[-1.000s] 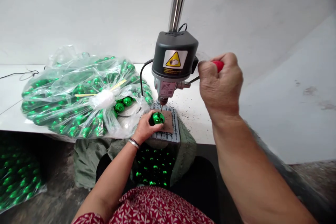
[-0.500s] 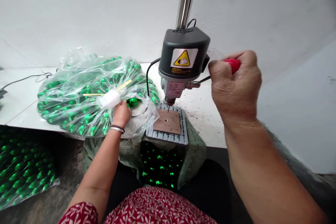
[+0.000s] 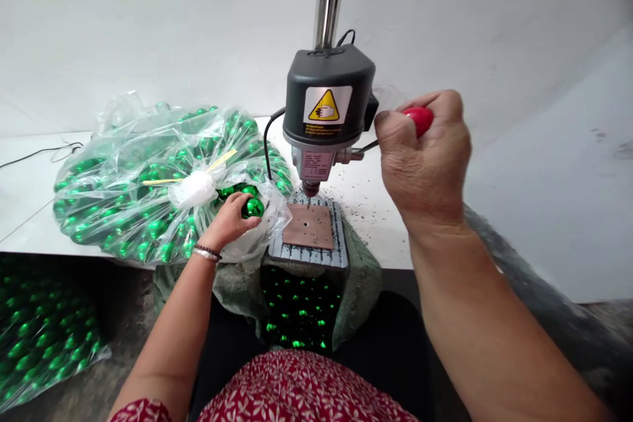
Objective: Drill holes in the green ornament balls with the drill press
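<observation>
A shiny green ball (image 3: 254,208) is between the thumb and fingers of my left hand (image 3: 231,217), at the mouth of a clear plastic bag (image 3: 123,178) full of green balls. My right hand (image 3: 428,158) is wrapped round the red knob (image 3: 419,120) of the lever on a dark grey drill press (image 3: 329,89). The drill bit (image 3: 309,202) points down above a brown square plate (image 3: 316,237) with a small hole in it. That plate lies on the grooved metal base (image 3: 340,254), and no ball sits on it.
Below the base, an open green sack (image 3: 359,297) holds many green balls. Another clear bag of green balls (image 3: 44,336) lies at lower left. Dark shavings are scattered on the white table (image 3: 390,237), and a black cable (image 3: 30,157) runs along its left part.
My left hand has come out of the bag's mouth with a green ball in its fingers. The whole view has shifted slightly; my right hand remains on the red knob.
</observation>
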The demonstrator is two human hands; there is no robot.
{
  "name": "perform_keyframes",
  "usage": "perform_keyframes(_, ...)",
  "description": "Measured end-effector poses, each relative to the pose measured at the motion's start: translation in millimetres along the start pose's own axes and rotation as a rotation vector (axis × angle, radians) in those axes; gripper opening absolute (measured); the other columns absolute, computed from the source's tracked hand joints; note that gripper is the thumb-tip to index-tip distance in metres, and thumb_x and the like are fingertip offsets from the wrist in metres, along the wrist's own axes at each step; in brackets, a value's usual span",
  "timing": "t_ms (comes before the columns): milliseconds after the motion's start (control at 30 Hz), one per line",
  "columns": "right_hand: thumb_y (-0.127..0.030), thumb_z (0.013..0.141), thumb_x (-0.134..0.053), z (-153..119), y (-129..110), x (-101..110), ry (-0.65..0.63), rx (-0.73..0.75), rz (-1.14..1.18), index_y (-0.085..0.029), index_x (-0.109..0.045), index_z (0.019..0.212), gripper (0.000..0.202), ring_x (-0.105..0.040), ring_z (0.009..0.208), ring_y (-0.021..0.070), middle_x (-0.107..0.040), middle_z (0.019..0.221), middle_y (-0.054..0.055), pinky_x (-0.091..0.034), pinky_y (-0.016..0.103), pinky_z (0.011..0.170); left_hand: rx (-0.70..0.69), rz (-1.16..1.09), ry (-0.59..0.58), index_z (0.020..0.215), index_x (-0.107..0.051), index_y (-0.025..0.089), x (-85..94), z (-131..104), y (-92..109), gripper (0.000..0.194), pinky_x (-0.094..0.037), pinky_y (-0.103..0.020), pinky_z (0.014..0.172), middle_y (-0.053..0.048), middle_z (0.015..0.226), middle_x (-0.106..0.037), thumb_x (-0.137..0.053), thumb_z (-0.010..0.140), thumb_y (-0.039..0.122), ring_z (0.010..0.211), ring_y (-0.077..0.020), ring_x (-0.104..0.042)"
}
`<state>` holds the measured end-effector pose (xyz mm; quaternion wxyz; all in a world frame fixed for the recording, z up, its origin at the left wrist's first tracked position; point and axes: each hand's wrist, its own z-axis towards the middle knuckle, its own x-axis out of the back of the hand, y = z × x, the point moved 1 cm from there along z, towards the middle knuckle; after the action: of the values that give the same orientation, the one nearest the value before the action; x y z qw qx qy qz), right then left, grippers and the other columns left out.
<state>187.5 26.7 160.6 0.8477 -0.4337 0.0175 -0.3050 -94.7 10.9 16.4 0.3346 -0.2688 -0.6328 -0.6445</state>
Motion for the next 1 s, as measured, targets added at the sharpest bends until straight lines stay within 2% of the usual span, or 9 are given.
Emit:
perform_keyframes(67,-0.029,0.088,-0.056,-0.5,1.1,-0.1,0.005,0.000,0.004,-0.020,-0.043,0.082,0.017,-0.040,0.069,0.0065,-0.045,0.075,-0.004,-0.045,0.029,0.076,0.027,-0.460,-0.042,0.138,-0.060,0.019,-5.5,-13.7,6.4,0.064,-0.053,-0.040,0.100,-0.011,0.126,-0.068,-0.073,0.078,0.041,0.112,-0.0272,-0.067)
perform_keyframes(167,-0.030,0.089,-0.056,-0.7,3.9,-0.3,0.012,0.020,0.013,-0.020,-0.043,0.082,0.017,-0.039,0.068,0.0059,-0.045,0.074,-0.005,-0.047,0.029,0.075,0.091,-1.109,-0.228,0.144,-0.050,0.026,-23.3,-31.8,18.0,0.075,-0.055,-0.031,0.074,-0.005,0.105,-0.070,-0.075,0.078,0.051,0.080,-0.0175,-0.069)
perform_keyframes(300,-0.033,0.090,-0.055,0.2,7.1,-0.5,0.003,0.061,0.008,-0.020,-0.044,0.084,0.018,-0.042,0.069,0.0059,-0.046,0.075,-0.005,-0.051,0.032,0.080,0.111,-1.458,-0.372,0.139,-0.049,0.032,-50.8,-43.7,33.6,0.084,-0.045,-0.020,0.059,-0.003,0.104,-0.069,-0.088,0.067,0.051,0.074,-0.0137,-0.067)
perform_keyframes(467,-0.033,0.090,-0.055,0.8,5.7,-0.3,-0.012,0.026,-0.020,-0.020,-0.044,0.085,0.018,-0.044,0.072,0.0068,-0.045,0.076,-0.005,-0.051,0.035,0.085,0.078,-1.201,-0.209,0.130,-0.056,0.026,-67.2,-43.3,48.7,0.086,-0.048,-0.021,0.069,0.000,0.103,-0.067,-0.096,0.054,0.028,0.081,-0.0121,-0.062)
perform_keyframes(600,-0.037,0.092,-0.054,0.6,8.9,-0.6,-0.001,0.039,-0.063,-0.021,-0.044,0.086,0.020,-0.049,0.074,0.0087,-0.049,0.079,-0.003,-0.051,0.033,0.081,0.006,-0.709,-0.090,0.121,-0.063,0.019,-67.4,-40.4,53.6,0.063,-0.050,-0.036,0.100,-0.006,0.117,-0.068,-0.087,0.064,0.028,0.109,-0.0240,-0.063)
perform_keyframes(667,-0.044,0.095,-0.050,1.1,14.2,-1.0,-0.016,0.083,-0.079,-0.023,-0.045,0.089,0.023,-0.053,0.077,0.0097,-0.052,0.083,-0.002,-0.051,0.032,0.078,-0.017,-0.572,-0.105,0.125,-0.062,0.018,-68.2,-39.2,53.0,0.062,-0.049,-0.039,0.104,-0.009,0.125,-0.066,-0.083,0.069,0.032,0.115,-0.0269,-0.062)
perform_keyframes(800,-0.054,0.098,-0.043,2.8,23.7,-1.3,-0.068,0.142,-0.080,-0.025,-0.047,0.097,0.030,-0.060,0.088,0.0122,-0.058,0.092,0.000,-0.053,0.031,0.076,0.006,-0.560,-0.191,0.132,-0.059,0.019,-72.0,-32.5,50.6,0.059,-0.055,-0.032,0.079,-0.007,0.114,-0.068,-0.074,0.078,0.038,0.085,-0.0189,-0.067)
perform_keyframes(900,-0.052,0.099,-0.043,3.4,23.3,-0.9,-0.112,0.103,-0.069,-0.025,-0.047,0.099,0.027,-0.062,0.093,0.0134,-0.061,0.095,0.002,-0.055,0.031,0.077,0.122,-0.651,-0.243,0.127,-0.061,0.019,-72.8,-22.3,50.9,0.049,-0.046,-0.022,0.056,-0.001,0.091,-0.066,-0.071,0.082,0.037,0.061,-0.0106,-0.060)
perform_keyframes(1000,-0.047,0.099,-0.044,2.9,18.9,-0.6,-0.158,0.052,-0.043,-0.025,-0.046,0.099,0.022,-0.063,0.095,0.0138,-0.061,0.094,0.001,-0.056,0.031,0.077,0.262,-0.802,-0.277,0.126,-0.061,0.019,-71.9,-11.5,52.9,0.045,-0.041,-0.017,0.049,0.001,0.085,-0.064,-0.071,0.085,0.036,0.056,-0.0068,-0.059)
